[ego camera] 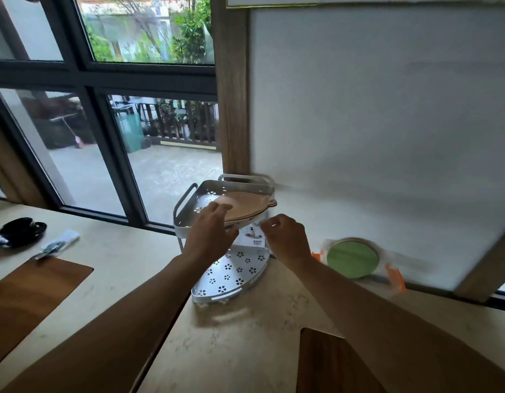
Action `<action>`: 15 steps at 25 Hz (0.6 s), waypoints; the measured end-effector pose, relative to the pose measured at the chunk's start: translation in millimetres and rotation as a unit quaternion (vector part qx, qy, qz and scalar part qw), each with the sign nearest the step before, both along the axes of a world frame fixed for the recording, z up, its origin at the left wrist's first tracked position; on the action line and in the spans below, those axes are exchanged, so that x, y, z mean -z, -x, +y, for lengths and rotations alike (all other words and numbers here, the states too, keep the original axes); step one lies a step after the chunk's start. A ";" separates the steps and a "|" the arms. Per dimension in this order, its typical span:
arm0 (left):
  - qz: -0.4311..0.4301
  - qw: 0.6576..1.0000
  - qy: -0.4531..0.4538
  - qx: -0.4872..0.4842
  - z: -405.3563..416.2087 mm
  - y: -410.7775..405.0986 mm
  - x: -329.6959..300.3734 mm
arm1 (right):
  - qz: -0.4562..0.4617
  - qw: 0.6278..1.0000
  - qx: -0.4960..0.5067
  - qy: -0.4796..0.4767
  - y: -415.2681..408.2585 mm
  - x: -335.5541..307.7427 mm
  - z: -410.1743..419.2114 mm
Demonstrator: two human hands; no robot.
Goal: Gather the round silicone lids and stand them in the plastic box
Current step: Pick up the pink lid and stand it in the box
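Observation:
A stack of beige round silicone lids (247,206) lies flat on the top tier of a white two-tier corner rack (189,194). My left hand (210,234) reaches over the rack's front rim, fingers spread, fingertips touching the near edge of the lids. My right hand (285,239) hovers just right of the rack, fingers loosely curled, holding nothing that I can see. A clear plastic box (393,275) with orange clips stands against the wall to the right, with a green round lid (351,258) upright inside it.
The rack's lower tier (234,273) is perforated with flower holes and carries a hanging label. A black cup and saucer (20,229) and wrapped cutlery (57,245) sit at the far left. Wooden placemats lie at the left (27,299) and near right (325,364).

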State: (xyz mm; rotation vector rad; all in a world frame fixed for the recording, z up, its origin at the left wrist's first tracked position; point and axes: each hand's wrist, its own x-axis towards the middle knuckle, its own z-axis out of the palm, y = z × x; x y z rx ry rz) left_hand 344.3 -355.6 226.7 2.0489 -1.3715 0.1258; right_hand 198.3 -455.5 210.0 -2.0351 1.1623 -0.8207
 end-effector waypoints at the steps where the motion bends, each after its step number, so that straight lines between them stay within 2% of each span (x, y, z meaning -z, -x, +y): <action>1: -0.003 1.000 -0.005 0.005 -7.6 -3.1 3.4 | -0.010 1.000 0.002 -0.029 -9.2 2.5 -4.6; 5: 0.002 0.999 -0.021 0.026 -29.7 -12.7 17.1 | -0.031 0.993 -0.010 -0.112 -36.3 10.9 -23.8; 8: -0.029 0.999 -0.008 0.038 -36.2 -17.8 28.5 | -0.072 0.981 0.019 -0.178 -54.0 14.1 -30.7; 12: -0.027 0.999 0.041 0.018 -41.0 -19.7 31.1 | -0.151 0.964 0.048 -0.215 -66.1 14.9 -28.2; 15: -0.034 0.998 0.044 0.016 -40.4 -16.7 29.2 | -0.145 0.967 0.061 -0.201 -65.7 11.8 -23.9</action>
